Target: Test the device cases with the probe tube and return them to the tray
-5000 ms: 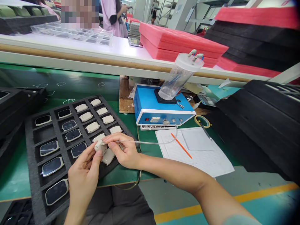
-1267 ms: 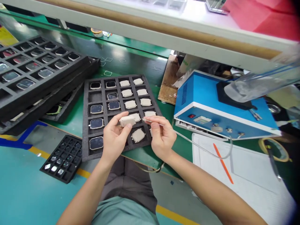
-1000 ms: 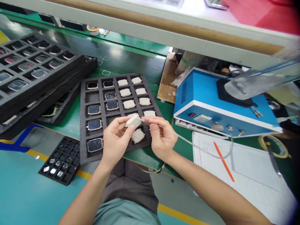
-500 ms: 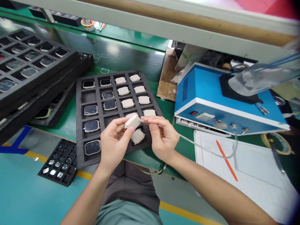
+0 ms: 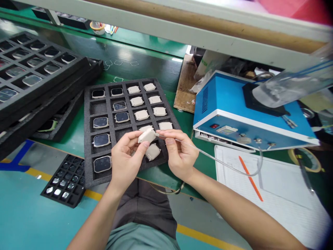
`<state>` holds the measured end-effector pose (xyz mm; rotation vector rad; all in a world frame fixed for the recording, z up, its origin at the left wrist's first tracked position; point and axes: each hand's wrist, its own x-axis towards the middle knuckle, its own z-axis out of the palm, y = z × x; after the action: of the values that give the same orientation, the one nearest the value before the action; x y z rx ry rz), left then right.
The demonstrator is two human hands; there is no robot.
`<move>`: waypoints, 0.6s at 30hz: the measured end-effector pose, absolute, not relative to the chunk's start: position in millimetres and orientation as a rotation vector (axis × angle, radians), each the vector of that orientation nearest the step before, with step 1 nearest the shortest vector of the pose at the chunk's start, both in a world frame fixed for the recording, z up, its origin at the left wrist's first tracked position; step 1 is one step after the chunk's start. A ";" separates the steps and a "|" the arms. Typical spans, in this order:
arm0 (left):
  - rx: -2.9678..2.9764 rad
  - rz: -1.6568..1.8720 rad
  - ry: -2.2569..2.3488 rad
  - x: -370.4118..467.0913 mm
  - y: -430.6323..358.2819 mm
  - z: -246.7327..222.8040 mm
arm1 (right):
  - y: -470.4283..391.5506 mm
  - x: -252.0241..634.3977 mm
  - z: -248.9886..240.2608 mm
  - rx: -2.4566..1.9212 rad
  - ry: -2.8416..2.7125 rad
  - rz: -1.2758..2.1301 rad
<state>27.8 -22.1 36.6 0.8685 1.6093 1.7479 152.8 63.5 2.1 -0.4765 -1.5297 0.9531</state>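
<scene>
Pinched between the thumb and fingers of my left hand (image 5: pixel 127 152) is a cream smartwatch case (image 5: pixel 147 134), tilted above a black foam tray (image 5: pixel 131 113). My right hand (image 5: pixel 181 151) is closed around the end of a clear thin tube (image 5: pixel 215 159), its tip at the case's right edge; whether the two touch I cannot tell. The tube curves right to a blue machine (image 5: pixel 249 111). In the tray, cream cases (image 5: pixel 142 115) fill pockets on the right, and watches with dark screens (image 5: pixel 101 140) lie on the left. Part of the tray is hidden behind my hands.
Stacked foam trays (image 5: pixel 41 76) with watches stand at the left. A smaller black tray (image 5: pixel 65 180) is low at the left, beside the bench edge. White paper sheets (image 5: pixel 234 187) with an orange pen (image 5: pixel 251 178) lie at the right, near a tape roll (image 5: pixel 316 159). A shelf beam (image 5: pixel 166 27) crosses overhead.
Both hands hold the same pose, with the case and tube tip in nearly the same place. Only the camera view has shifted slightly.
</scene>
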 end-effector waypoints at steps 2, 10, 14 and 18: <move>0.865 1.745 1.614 28.0 -22.1 37.1 | 63.4 152.6 2.2 -0.481 -1.532 0.950; 0.860 1.746 1.607 28.7 -22.5 37.6 | 63.7 152.2 1.0 -0.495 -1.535 0.952; 0.862 1.745 1.609 29.0 -22.4 36.8 | 63.6 152.5 1.3 -0.478 -1.532 0.956; 0.865 1.749 1.608 28.6 -22.7 37.0 | 63.9 152.6 1.4 -0.484 -1.547 0.944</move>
<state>28.6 -22.7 37.0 0.8651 1.6080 1.7485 152.6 63.9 1.4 -0.4840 -1.5473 0.9444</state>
